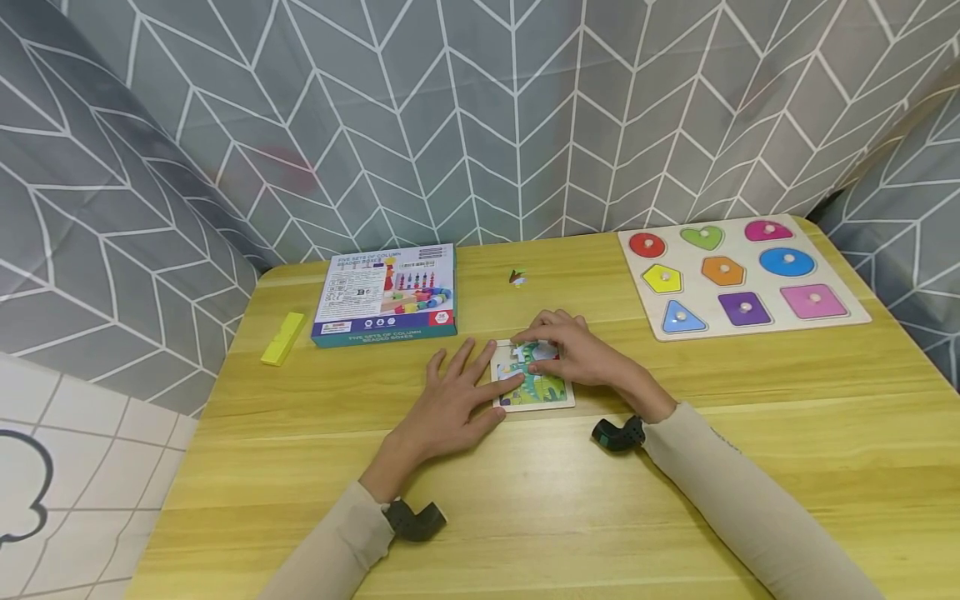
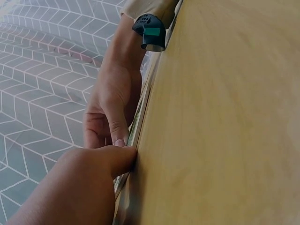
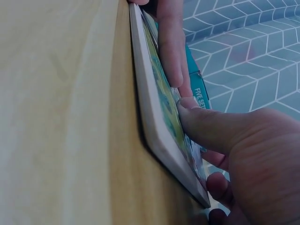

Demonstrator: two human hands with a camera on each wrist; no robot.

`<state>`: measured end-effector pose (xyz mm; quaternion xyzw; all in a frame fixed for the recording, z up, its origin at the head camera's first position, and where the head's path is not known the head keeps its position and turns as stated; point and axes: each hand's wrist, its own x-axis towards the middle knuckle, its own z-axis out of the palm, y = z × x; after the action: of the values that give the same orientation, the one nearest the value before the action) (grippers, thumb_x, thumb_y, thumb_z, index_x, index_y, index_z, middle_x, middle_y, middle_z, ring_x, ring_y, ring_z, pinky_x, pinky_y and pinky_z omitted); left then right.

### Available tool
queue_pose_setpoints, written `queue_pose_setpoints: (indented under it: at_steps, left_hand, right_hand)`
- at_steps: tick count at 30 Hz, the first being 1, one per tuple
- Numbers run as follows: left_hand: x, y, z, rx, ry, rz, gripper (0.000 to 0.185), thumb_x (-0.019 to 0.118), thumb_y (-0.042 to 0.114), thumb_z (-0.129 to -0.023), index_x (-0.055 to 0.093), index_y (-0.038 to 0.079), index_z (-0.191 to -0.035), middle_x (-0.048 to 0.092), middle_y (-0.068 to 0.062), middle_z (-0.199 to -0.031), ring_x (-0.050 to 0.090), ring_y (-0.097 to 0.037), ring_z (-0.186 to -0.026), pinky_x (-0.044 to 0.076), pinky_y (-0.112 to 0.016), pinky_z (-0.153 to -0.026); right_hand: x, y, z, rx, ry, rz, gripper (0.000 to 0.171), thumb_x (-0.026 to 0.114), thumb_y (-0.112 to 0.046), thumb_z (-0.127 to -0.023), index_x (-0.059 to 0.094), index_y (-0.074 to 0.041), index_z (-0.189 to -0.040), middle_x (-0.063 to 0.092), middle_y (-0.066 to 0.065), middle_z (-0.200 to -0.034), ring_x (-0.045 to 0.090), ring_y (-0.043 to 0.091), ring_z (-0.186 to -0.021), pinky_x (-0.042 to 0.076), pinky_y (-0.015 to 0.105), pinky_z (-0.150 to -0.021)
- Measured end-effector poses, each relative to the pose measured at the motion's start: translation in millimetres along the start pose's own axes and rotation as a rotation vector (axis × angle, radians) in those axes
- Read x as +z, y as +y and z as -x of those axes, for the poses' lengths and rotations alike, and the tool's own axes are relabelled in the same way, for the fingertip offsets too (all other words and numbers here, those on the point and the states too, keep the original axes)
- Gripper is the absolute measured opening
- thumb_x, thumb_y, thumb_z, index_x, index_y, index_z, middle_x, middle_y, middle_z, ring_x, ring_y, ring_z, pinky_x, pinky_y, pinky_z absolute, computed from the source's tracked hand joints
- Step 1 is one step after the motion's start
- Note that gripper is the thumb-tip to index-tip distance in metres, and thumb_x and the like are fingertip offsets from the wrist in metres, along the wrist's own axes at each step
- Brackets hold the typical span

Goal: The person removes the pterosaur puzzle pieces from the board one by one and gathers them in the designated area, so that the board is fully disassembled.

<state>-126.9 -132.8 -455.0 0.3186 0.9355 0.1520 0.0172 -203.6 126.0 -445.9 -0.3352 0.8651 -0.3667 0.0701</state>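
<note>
A small wooden jigsaw puzzle (image 1: 534,392) with a green cartoon dinosaur lies flat in a pale frame on the table. My left hand (image 1: 450,404) is spread at its left side, index finger reaching over the picture and thumb at the near left corner. From the right, my right hand (image 1: 581,354) bends over the upper part, thumb on the picture and index finger at the far edge. Between those two tips sits a pale puzzle piece (image 1: 519,354). In the right wrist view the thumb (image 3: 190,104) meets the puzzle surface (image 3: 164,93). Beyond the board lies a loose puzzle piece (image 1: 517,277).
A beaded-column toy box (image 1: 384,296) lies at the back left, with a yellow block (image 1: 282,339) beside it. A knobbed shape board (image 1: 742,279) occupies the back right. Patterned grey curtain (image 1: 480,125) hangs behind the wooden table (image 1: 525,508).
</note>
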Motion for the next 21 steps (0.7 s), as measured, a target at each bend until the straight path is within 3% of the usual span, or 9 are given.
queue_pose_setpoints:
  at_steps: [5,13,21]
  left_hand:
    - [0.1,-0.4,0.1,0.004,0.001,0.000,0.048,0.042,0.052,-0.105,0.039,0.049,-0.153,0.016,-0.004,-0.172,0.008,-0.039,-0.160,0.006,-0.068,-0.120]
    - [0.9,-1.1,0.4,0.011,0.014,-0.005,0.048,0.042,0.052,-0.105,0.039,0.049,-0.153,0.017,-0.005,-0.172,0.009,-0.039,-0.159,0.008,-0.069,-0.120]
    - [1.2,-1.2,0.0,0.015,0.017,-0.010,0.048,0.042,0.052,-0.105,0.039,0.049,-0.153,0.017,-0.005,-0.172,0.009,-0.039,-0.159,0.008,-0.068,-0.120]
  right_hand:
    - [0.7,0.4,1.2,-0.003,0.005,0.006,0.041,0.081,-0.014,-0.087,0.073,-0.018,-0.127,0.066,0.002,-0.111,0.053,0.021,-0.107,0.024,0.038,-0.080]
    - [-3.3,-1.6,3.6,-0.021,-0.011,0.010,0.039,0.067,-0.003,-0.094,0.071,-0.016,-0.131,0.065,0.004,-0.112,0.050,0.019,-0.097,0.025,0.038,-0.080]
    - [-4.6,-0.9,4.0,-0.028,-0.006,0.000,0.038,0.060,0.000,-0.098,0.070,-0.014,-0.132,0.065,0.005,-0.113,0.052,0.021,-0.103,0.025,0.039,-0.081]
